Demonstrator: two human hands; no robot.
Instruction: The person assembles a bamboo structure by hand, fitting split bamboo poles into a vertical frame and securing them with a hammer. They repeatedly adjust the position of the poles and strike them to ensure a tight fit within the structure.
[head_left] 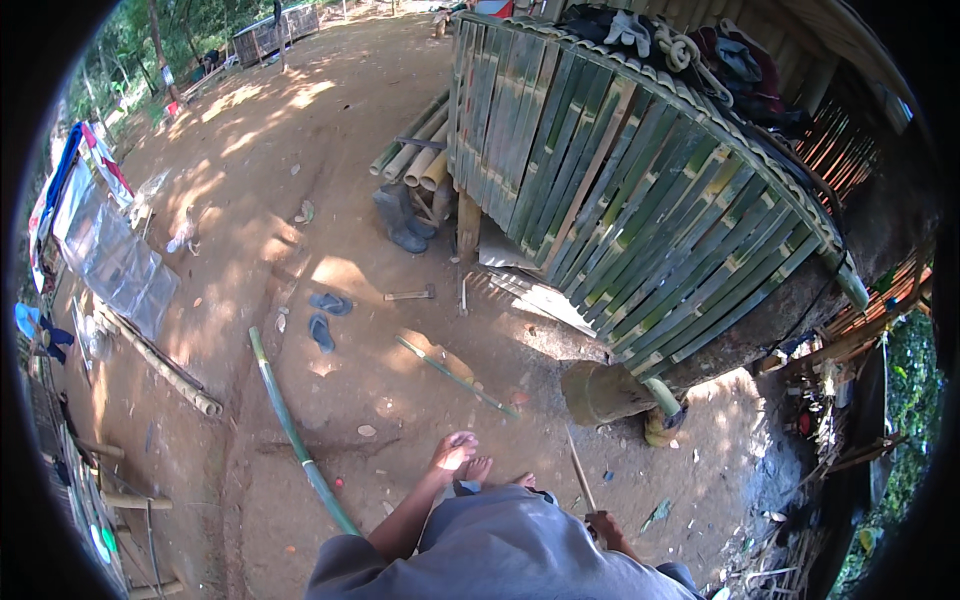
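My left hand (455, 452) hangs in front of my body over the bare dirt, close to my feet. Its fingers are loosely bent and apart, and nothing shows in them. Low on the right, my right hand (603, 526) is closed around the lower end of a long, narrow, brownish blade-like tool (580, 470); whether it is a machete or a stick I cannot tell. The tool points forward, away from me. On the ground ahead lies a thin green bamboo piece (455, 373), touched by neither hand. A longer green bamboo pole (290, 430) lies to my left.
A raised bamboo-slat wall (620, 200) stands at the right, with a thick log (600, 392) below it. Gloves (628, 32) and rope (680, 48) rest on top. Flip-flops (321, 333), a hammer-like tool (410, 294), boots (402, 220) and bamboo poles (411, 160) lie ahead.
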